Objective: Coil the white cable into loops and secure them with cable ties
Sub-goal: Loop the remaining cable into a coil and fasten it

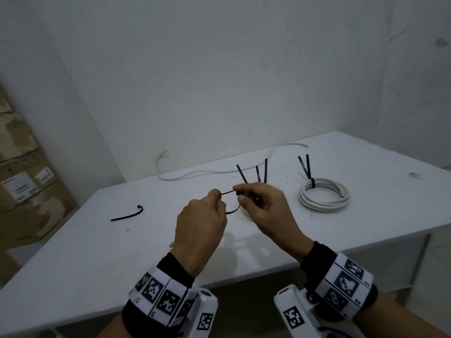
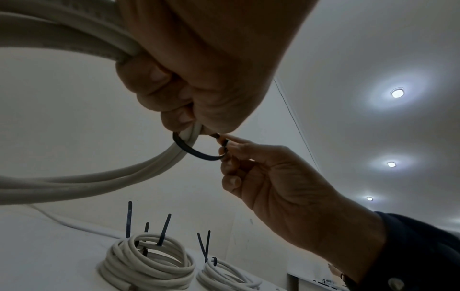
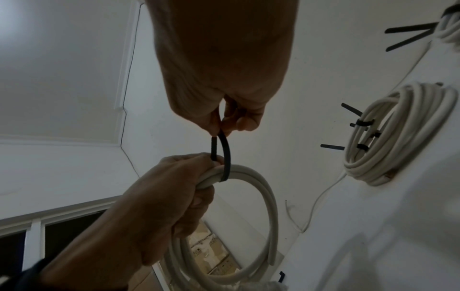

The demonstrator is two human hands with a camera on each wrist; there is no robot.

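Note:
My left hand [image 1: 216,195] grips a coil of white cable [image 2: 99,177] held above the table; in the head view the coil is mostly hidden beneath both hands. A black cable tie [image 3: 225,153] loops around the bundled coil [image 3: 268,206] beside my left hand [image 3: 189,177], whose thumb and forefinger also pinch one end of the tie. My right hand [image 1: 240,195] pinches the other part of the tie [image 1: 227,192] between thumb and forefinger. In the left wrist view the tie [image 2: 196,153] curves from under the cable to the fingertips of my right hand [image 2: 225,151].
A tied coil [image 1: 324,195] lies on the white table [image 1: 73,264] at right. Another tied coil [image 2: 147,261] sits behind my right hand, its tie tails [image 1: 265,170] upright. Loose white cable [image 1: 219,170] runs along the back. A spare black tie [image 1: 127,214] lies left. Cardboard boxes [image 1: 24,179] stand far left.

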